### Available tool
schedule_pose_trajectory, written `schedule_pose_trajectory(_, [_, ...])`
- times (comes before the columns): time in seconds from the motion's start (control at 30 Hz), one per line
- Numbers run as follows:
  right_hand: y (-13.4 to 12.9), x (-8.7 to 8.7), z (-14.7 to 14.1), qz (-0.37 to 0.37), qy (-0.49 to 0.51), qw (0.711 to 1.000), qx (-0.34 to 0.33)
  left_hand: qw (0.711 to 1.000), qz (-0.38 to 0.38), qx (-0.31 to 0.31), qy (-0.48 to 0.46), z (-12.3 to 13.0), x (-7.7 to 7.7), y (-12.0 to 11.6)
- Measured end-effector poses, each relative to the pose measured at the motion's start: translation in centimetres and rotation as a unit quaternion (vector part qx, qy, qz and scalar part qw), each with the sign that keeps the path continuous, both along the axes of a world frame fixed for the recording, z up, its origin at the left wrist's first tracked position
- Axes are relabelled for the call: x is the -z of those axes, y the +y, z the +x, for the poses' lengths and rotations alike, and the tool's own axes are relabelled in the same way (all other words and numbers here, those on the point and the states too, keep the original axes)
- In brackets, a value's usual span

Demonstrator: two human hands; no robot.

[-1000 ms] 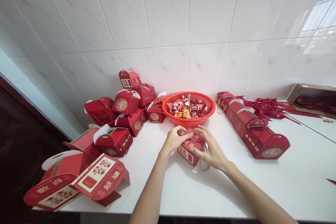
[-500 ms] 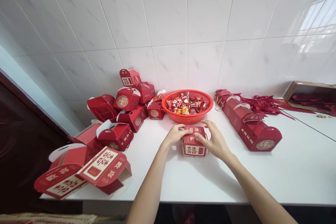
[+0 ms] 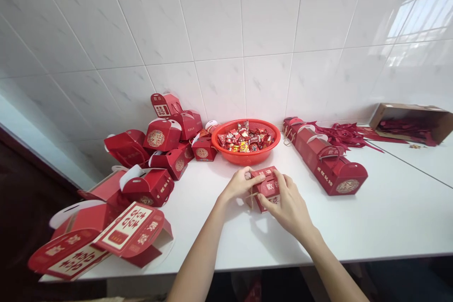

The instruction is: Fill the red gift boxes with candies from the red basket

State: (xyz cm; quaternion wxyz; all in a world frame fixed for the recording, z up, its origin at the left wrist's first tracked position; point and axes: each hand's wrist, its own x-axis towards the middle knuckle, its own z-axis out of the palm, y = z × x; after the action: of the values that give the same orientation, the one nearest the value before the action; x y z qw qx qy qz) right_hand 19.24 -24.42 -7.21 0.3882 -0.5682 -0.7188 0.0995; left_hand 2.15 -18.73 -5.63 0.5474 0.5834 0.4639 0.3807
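Note:
A small red candy box (image 3: 269, 186) with gold lettering stands on the white table (image 3: 226, 245) in front of me, turned slightly. My left hand (image 3: 242, 185) grips its left side, thumb lying over the top flap. From the right, my right hand (image 3: 287, 202) curves over the box, fingers on the top and thumb near the front left edge. A thin cord (image 3: 252, 196) sticks out on the box's left side, close to the right thumb. The box's far side is hidden.
Behind the box is a red plastic basket (image 3: 226, 156) of wrapped candies. Red boxes (image 3: 148, 186) are heaped at left, some open. A row of closed boxes (image 3: 331, 170) stands at right, near dark red ribbons (image 3: 343, 136) and a cardboard box (image 3: 417, 122) against the tiled wall.
The box has been turned so that its front faces more to the right. My right hand has come over its top, its thumb now by the cord. The camera view has shifted a little.

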Motion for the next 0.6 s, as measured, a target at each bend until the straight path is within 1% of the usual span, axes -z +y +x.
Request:
schedule_pose_trajectory(0.1, [-0.8, -1.2, 1.9, -0.022, 0.018, 0.999, -0.022, 0.997, 0.018, 0.08, 0.011, 0.0, -0.5, -0.4])
schedule_pose_trajectory(0.17, [-1.7, -1.9, 3.8, -0.018, 0.045, 0.998, -0.042, 0.992, 0.026, 0.123, 0.014, 0.0, -0.9, -0.6])
schedule_pose_trajectory(0.23, [-2.8, -3.0, 6.2, -0.003, 0.078, 0.995, -0.058, 0.99, 0.032, 0.135, 0.019, 0.0, -1.2, -0.7])
schedule_pose_trajectory(0.27, [-3.4, -3.7, 7.6, -0.002, 0.096, 0.994, -0.056, 0.99, 0.04, 0.132, 0.024, 0.1, -1.3, -0.8])
schedule_pose_trajectory(0.33, [-4.4, -5.6, 10.6, -0.002, 0.146, 0.989, -0.029, 0.99, 0.06, 0.121, 0.045, 0.1, -1.3, -0.8])
schedule_pose_trajectory(0.4, [-4.6, -8.3, 13.6, 0.04, 0.197, 0.978, 0.044, 0.988, 0.075, 0.114, 0.07, 0.2, -1.2, -0.8])
schedule_pose_trajectory(0.47, [-3.6, -11.2, 16.3, 0.089, 0.201, 0.964, 0.146, 0.988, 0.072, 0.108, 0.089, 0.2, -1.0, -0.8])
schedule_pose_trajectory(0.53, [-1.2, -13.7, 18.6, 0.14, 0.153, 0.945, 0.254, 0.988, 0.06, 0.102, 0.101, 0.0, -0.9, -0.8])
schedule_pose_trajectory(0.57, [0.4, -14.5, 19.7, 0.147, 0.119, 0.939, 0.289, 0.988, 0.054, 0.099, 0.108, 0.0, -0.8, -0.8])
schedule_pose_trajectory(0.6, [2.2, -15.0, 20.7, 0.132, 0.098, 0.937, 0.308, 0.987, 0.05, 0.097, 0.116, -0.1, -0.8, -0.8])
